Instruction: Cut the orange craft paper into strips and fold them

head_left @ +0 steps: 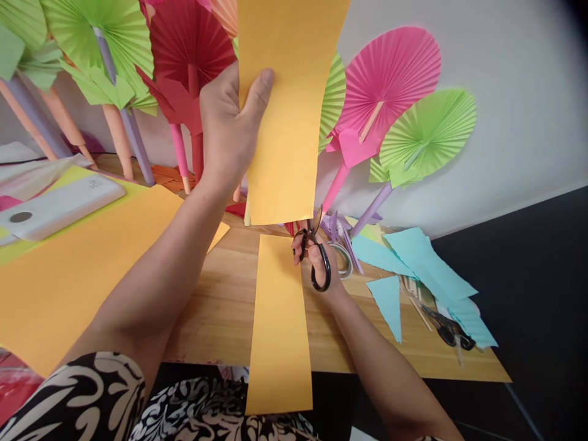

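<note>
My left hand (227, 131) is raised and closed on the left edge of an upright orange paper sheet (289, 104), thumb on its front. My right hand (316, 260) is lower, fingers through the black handles of scissors (316, 251) whose blades point up at the sheet's bottom edge. A long orange paper strip (279, 324) lies on the wooden table (220, 306) just below, hanging over the near edge.
Pleated paper fans in green (427, 131), pink (388, 79) and red (190, 43) lean against the white wall. A large orange sheet (78, 269) and a white device (57, 205) lie left. Turquoise paper scraps (413, 263), sticks and another pair of scissors (448, 331) lie right.
</note>
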